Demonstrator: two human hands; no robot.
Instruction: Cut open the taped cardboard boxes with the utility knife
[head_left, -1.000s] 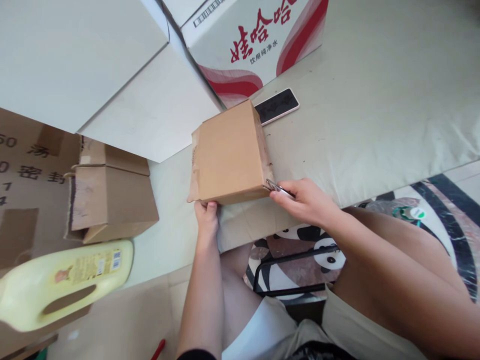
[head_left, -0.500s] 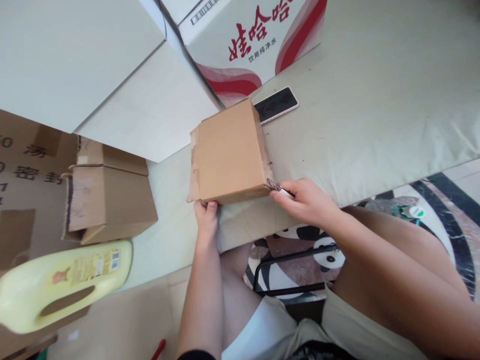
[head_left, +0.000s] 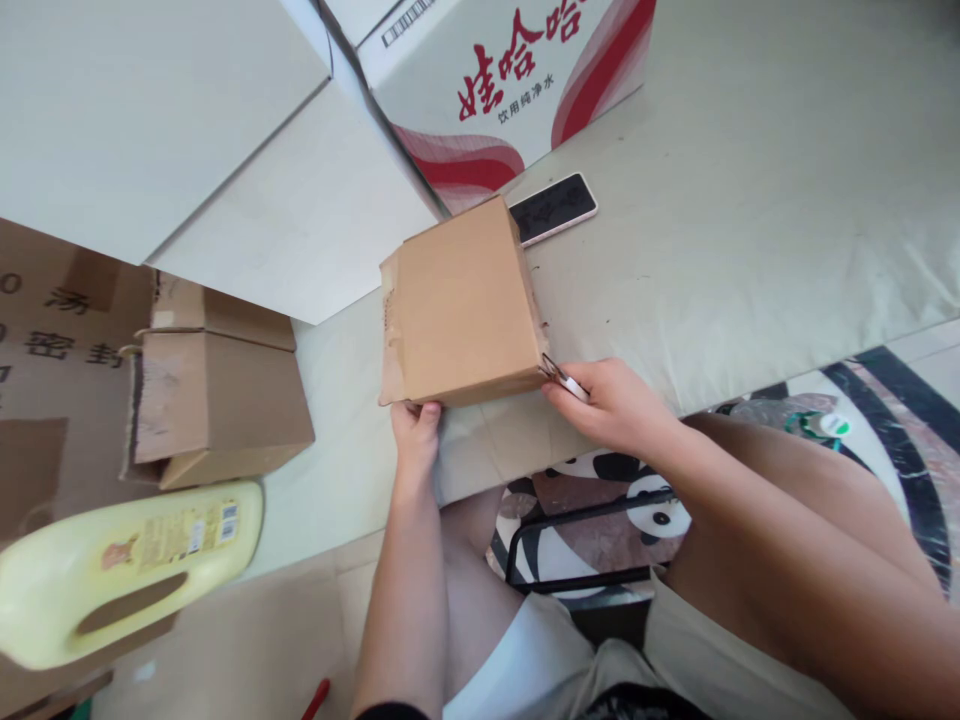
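Observation:
A small brown cardboard box point(head_left: 465, 305) lies tilted on the pale cloth-covered surface. Its left and right sides have ragged, torn-looking edges. My left hand point(head_left: 417, 432) grips the near left corner, with the thumb along the edge and the fingers partly hidden beneath. In my closed right hand point(head_left: 619, 405) is a small metal tool with a white handle point(head_left: 574, 387). Its thin, pronged dark tip is at the box's near right corner; whether it touches or enters the cardboard is hard to tell. A phone point(head_left: 556, 208) rests just behind the box, partly covered by it.
White cartons point(head_left: 300, 190) stand at the back left, beside a red-and-white printed water carton point(head_left: 517, 85). An opened brown box point(head_left: 240, 395) and a yellow jug point(head_left: 142, 570) are at left. A panda-patterned stool point(head_left: 592, 510) shows between the person's legs.
The tool has turned slightly in my right hand, and its tip has shifted a little to the right. The box and my left hand have moved very slightly right.

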